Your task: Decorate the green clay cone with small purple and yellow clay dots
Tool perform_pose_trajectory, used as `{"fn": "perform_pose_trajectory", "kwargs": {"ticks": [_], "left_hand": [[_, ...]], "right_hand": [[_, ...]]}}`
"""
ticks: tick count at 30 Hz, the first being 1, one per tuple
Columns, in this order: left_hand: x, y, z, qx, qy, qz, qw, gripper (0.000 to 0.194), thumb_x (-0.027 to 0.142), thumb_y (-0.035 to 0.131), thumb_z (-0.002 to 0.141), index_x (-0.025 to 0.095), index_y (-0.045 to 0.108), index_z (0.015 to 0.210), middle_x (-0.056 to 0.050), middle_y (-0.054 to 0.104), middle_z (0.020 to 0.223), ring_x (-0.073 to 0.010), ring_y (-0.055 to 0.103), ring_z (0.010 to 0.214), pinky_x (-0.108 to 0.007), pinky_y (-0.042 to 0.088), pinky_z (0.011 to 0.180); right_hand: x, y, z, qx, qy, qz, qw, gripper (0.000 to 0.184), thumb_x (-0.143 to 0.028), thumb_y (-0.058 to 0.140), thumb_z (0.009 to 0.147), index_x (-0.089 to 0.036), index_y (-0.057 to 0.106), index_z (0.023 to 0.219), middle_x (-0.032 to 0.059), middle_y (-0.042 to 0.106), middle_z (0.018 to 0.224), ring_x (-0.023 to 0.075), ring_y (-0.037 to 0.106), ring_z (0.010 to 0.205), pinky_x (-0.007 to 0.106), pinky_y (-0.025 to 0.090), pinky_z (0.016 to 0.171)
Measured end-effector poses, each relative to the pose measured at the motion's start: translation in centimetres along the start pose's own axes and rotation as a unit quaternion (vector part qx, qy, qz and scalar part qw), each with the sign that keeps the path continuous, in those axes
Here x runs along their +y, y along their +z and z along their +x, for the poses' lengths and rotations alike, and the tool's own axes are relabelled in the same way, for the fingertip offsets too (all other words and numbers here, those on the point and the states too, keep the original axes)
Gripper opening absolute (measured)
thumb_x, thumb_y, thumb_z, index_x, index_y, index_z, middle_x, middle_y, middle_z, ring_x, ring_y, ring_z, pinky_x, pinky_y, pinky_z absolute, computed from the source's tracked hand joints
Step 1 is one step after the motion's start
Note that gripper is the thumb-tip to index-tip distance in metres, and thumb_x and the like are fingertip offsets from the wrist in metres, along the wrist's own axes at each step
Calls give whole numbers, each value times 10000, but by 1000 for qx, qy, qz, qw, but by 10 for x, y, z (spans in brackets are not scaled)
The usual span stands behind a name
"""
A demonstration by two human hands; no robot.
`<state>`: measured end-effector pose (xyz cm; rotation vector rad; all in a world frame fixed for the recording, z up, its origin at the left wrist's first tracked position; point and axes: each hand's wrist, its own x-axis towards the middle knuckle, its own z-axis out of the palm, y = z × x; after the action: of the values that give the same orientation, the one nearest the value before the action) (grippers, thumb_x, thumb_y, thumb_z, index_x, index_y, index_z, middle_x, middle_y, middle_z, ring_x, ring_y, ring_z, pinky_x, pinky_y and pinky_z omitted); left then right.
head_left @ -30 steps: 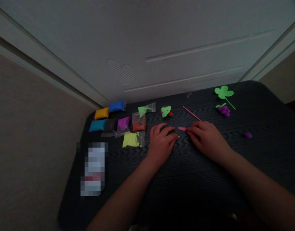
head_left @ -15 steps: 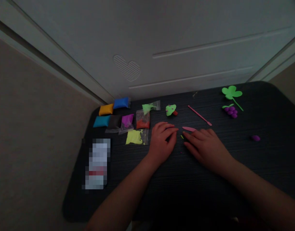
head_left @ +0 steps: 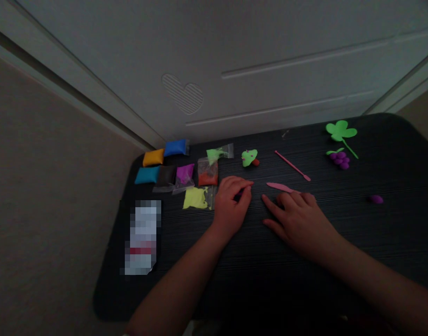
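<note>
My left hand (head_left: 232,201) rests on the dark table, thumb and fingers brought together in a pinch. A dark purplish spot shows in the gap behind its fingertips; what it holds, if anything, I cannot make out. To its right, my right hand (head_left: 298,217) has index finger and thumb stretched apart, the other fingers curled. Just beyond those curled fingers lies a pink modelling knife (head_left: 279,187), its right end covered by the hand. Farther back are a light green and red clay mushroom (head_left: 249,158) with small pink dots and a thin pink modelling tool (head_left: 293,165).
Several clay packets, including yellow (head_left: 196,198), red (head_left: 207,177) and blue (head_left: 175,147), lie at the left. A blurred-out packet (head_left: 143,238) sits nearer. At the right are a green clover (head_left: 341,130), purple grapes (head_left: 340,159) and a purple clay lump (head_left: 376,199). A white panel (head_left: 270,56) stands behind.
My hands have moved slightly apart, the left one leftward. My right index finger has straightened away from its other fingers. The small yellow-green piece between the hands no longer shows.
</note>
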<state>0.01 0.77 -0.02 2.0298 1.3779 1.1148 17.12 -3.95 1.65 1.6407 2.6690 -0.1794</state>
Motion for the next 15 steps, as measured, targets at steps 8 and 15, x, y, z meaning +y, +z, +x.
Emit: {"fn": "perform_pose_trajectory", "kwargs": {"ticks": [8,15], "left_hand": [[-2,1,1,10,-2,-8,1000,126,172,521,794,193,634,846,-22,634,840,-148,545,869,-344,433,820],[-3,1,0,12,-1,-13,1000,124,160,528,789,187,634,849,-24,629,840,-142,546,868,-329,437,814]], "right_hand": [[4,-5,-1,-6,25,-17,1000,470,-476,258,878,-253,409,1264,105,497,1082,269,448,921,412,298,755],[2,-6,0,-18,6,-6,1000,447,-474,259,878,-289,411,1256,82,509,1031,263,446,924,405,297,763]]}}
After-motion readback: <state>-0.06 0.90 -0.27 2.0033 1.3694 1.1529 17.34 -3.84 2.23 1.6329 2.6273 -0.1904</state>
